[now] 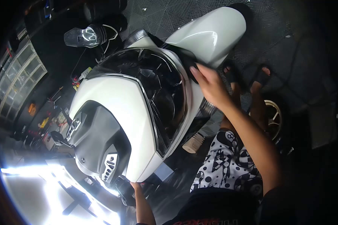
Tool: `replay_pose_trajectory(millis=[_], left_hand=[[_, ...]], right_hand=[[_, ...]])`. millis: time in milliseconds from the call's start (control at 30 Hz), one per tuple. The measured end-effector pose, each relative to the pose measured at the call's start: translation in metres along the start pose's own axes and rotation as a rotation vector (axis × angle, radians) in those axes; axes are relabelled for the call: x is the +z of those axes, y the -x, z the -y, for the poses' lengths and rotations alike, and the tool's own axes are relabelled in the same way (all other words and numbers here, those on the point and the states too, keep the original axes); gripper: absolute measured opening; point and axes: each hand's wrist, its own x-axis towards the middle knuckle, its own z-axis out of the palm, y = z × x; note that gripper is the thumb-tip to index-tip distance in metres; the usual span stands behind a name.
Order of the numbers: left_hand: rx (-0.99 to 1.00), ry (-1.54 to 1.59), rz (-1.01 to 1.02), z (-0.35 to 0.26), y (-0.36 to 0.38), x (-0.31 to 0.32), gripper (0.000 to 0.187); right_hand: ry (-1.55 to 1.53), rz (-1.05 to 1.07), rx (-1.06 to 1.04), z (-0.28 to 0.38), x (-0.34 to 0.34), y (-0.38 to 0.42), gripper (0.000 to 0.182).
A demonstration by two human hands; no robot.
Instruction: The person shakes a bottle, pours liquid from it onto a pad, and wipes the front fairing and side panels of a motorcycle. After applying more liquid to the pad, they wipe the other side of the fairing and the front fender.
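Note:
The white front fairing (116,93) of a scooter or motorcycle fills the middle of the head view, with a dark, glossy headlight lens (161,86) set in it. My right hand (213,86) is at the fairing's lower edge, between the lens and the white front fender (214,33). Its thumb and forefinger are stretched apart; the other fingers are hard to make out. My left hand (136,185) touches the fairing's corner from below, its fingers mostly hidden behind the panel. Grey dash trim (97,131) lies inside the fairing.
A removed-looking light unit (87,36) lies on the dark patterned floor (150,15). A beige ribbed piece (193,143) is below the fairing. A gold wheel (273,118) stands beyond my legs. Bright lights (52,187) glare at lower left, near shelves of clutter.

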Motion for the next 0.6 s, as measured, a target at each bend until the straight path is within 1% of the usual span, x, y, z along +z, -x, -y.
replay_pose_trajectory(millis=[33,67,100,133,167,200,233,267,300,333,367,400,433,500,533,567,600], left_hand=[[0.026,-0.067,-0.007,-0.002,0.004,0.000,0.046],[0.037,-0.011,-0.014,-0.002,0.003,0.004,0.043],[0.035,0.009,-0.008,-0.010,0.010,0.016,0.043],[0.053,0.008,-0.027,-0.019,0.021,0.020,0.039],[0.069,0.004,-0.054,-0.025,0.030,0.019,0.034],[0.037,0.002,-0.070,-0.011,0.026,0.013,0.046],[0.047,0.022,-0.151,-0.003,0.028,0.016,0.045],[0.087,0.006,-0.093,-0.017,0.036,0.024,0.042],[0.121,-0.020,-0.026,-0.019,0.040,0.020,0.040],[0.110,-0.020,-0.009,-0.010,0.039,0.018,0.040],[0.027,-0.025,-0.016,-0.007,0.039,0.017,0.034],[-0.055,-0.031,-0.035,0.006,0.036,0.007,0.032],[-0.138,-0.028,-0.058,0.012,0.035,0.001,0.032],[-0.147,0.004,-0.056,0.022,0.041,0.003,0.033],[-0.139,0.013,-0.054,0.025,0.046,0.006,0.033],[-0.132,0.023,-0.050,0.027,0.048,0.010,0.033],[-0.128,0.026,-0.039,0.025,0.049,0.015,0.033]], right_hand=[[0.164,0.089,0.160,0.007,-0.009,-0.008,0.039],[0.184,0.085,0.154,0.018,-0.008,-0.012,0.039],[0.087,0.040,0.051,0.033,-0.003,-0.022,0.038],[-0.021,0.006,-0.046,0.043,0.006,-0.026,0.038],[-0.045,0.035,0.006,0.037,0.001,-0.016,0.036],[-0.022,0.014,-0.015,0.032,-0.007,-0.006,0.036],[0.010,-0.009,-0.049,0.030,-0.014,0.000,0.036],[-0.037,-0.023,0.036,0.029,-0.016,0.003,0.034],[-0.015,-0.025,0.031,0.039,-0.017,-0.003,0.034],[-0.047,0.030,0.141,0.047,-0.020,-0.007,0.035],[-0.082,0.087,0.249,0.055,-0.020,-0.012,0.035],[-0.107,0.026,0.165,0.062,-0.018,-0.005,0.037],[-0.103,0.041,0.163,0.067,-0.018,0.007,0.037],[-0.114,-0.051,0.134,0.065,-0.036,0.027,0.041],[-0.101,-0.013,0.181,0.065,-0.042,0.024,0.043],[-0.086,-0.013,0.179,0.060,-0.043,0.020,0.043],[-0.044,0.001,0.298,0.064,-0.036,0.000,0.043]])
